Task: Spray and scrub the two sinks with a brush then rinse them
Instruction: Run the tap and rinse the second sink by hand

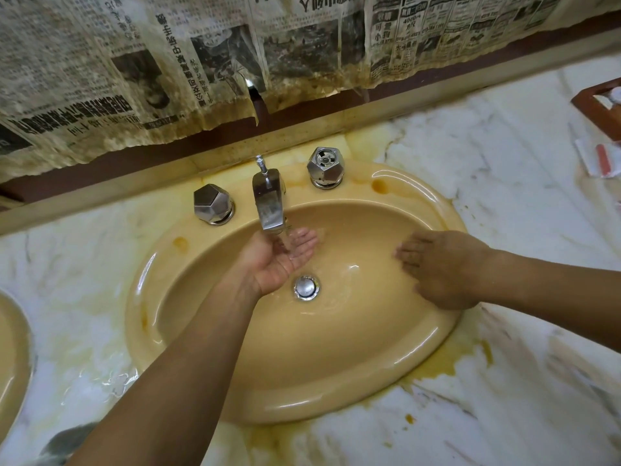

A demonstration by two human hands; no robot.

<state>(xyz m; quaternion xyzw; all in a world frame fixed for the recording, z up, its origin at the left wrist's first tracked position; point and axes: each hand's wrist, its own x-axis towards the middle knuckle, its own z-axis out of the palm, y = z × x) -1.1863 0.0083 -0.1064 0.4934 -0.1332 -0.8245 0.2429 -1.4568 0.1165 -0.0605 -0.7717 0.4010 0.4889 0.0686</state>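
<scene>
A yellow oval sink [235, 375] fills the middle of the view, wet, with a chrome drain plug [306, 286] at its bottom. Water runs from the chrome faucet [268, 203]. My left hand [282, 257] is cupped palm up under the stream, holding nothing. My right hand [440, 270] lies palm down, fingers spread, against the sink's right inner wall. A second yellow sink [13, 358] shows only its edge at the far left. No brush or spray bottle is in view.
Two faceted chrome knobs [213, 204] [325, 167] flank the faucet. The stained white marble counter [504, 398] surrounds the sinks. Old newspaper [201, 62] hangs on the wall behind. A wooden tray [601, 105] and a small packet [598, 159] sit at the far right.
</scene>
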